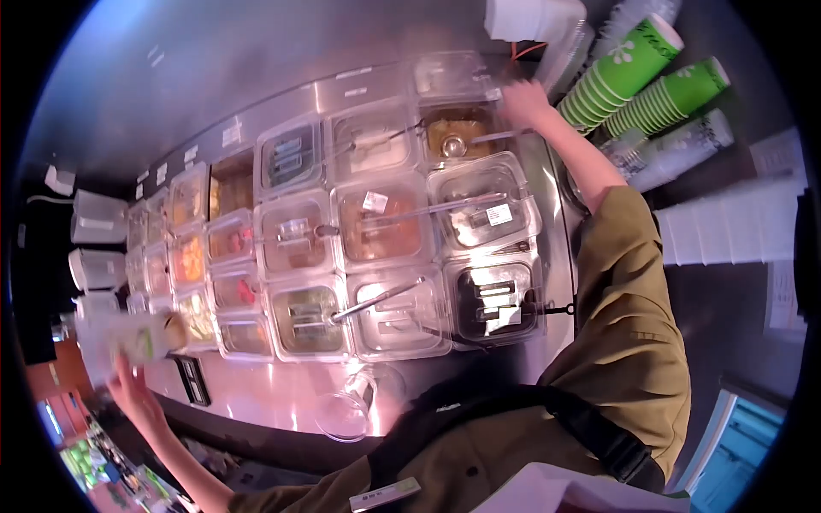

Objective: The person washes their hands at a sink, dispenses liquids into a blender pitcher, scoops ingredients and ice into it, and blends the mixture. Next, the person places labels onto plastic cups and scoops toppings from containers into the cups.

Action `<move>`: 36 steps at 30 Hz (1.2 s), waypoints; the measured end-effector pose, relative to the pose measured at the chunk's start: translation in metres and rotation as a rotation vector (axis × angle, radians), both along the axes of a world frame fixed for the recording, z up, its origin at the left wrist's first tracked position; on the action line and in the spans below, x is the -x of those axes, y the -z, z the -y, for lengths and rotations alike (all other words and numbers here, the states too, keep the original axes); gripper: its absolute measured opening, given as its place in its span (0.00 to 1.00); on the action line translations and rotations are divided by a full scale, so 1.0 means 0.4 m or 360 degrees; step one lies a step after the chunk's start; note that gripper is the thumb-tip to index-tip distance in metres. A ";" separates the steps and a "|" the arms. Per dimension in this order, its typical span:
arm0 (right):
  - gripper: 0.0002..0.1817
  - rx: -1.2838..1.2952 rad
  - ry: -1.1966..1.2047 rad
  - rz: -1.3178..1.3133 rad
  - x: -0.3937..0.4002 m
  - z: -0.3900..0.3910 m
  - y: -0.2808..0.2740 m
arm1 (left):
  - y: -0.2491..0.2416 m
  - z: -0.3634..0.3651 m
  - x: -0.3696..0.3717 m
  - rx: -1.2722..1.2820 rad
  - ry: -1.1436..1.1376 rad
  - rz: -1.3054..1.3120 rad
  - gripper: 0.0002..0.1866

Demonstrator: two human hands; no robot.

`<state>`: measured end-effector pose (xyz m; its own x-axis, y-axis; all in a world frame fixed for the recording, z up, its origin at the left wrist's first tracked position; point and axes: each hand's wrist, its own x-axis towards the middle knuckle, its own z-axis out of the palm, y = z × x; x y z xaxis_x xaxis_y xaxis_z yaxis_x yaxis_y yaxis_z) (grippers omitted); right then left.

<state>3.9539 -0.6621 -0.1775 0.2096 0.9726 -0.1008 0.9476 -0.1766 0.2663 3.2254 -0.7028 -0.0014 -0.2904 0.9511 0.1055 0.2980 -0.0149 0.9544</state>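
My left hand (130, 386), at the left front of the counter, is closed around a clear plastic cup (120, 339) with a green print. Motion blurs the cup, which looks tipped sideways, with something pale brown towards its right end. At the back right, my right hand (525, 104) reaches to the right edge of a raised clear lid (451, 75), its fingers curled there and slightly blurred. Below that lid, an uncovered container (462, 130) holds a yellowish-brown food and a ladle (454, 146).
Lidded food containers (384, 221) fill the counter in rows, some with utensil handles sticking out. Stacked green cups (622, 70) lean at the right, beside clear cups (694, 147). An upended clear cup or bowl (342, 415) sits at the front edge.
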 end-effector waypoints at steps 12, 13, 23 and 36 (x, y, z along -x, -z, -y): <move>0.26 -0.0130 -0.0892 0.0621 0.047 -0.008 0.145 | 0.460 0.380 0.256 -0.0206 -0.1191 -0.0296 0.26; 0.25 -0.0196 -0.0957 0.0610 0.050 0.025 0.148 | 0.472 0.370 0.231 -0.0239 -0.1103 -0.0306 0.25; 0.19 -0.0137 -0.0812 -0.0390 0.173 0.101 0.029 | 0.502 0.405 0.112 -0.0021 -0.1370 -0.0741 0.45; 0.06 -0.0746 -0.0667 -0.1315 0.528 0.399 -0.069 | 0.590 0.592 -0.466 -0.0014 -0.0191 0.0543 0.49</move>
<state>3.7428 -0.8218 -0.1497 -0.1170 0.9302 0.3480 0.8128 0.2910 -0.5047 3.4117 -0.9395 -0.2375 -0.4197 0.9076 -0.0086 -0.0377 -0.0079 0.9993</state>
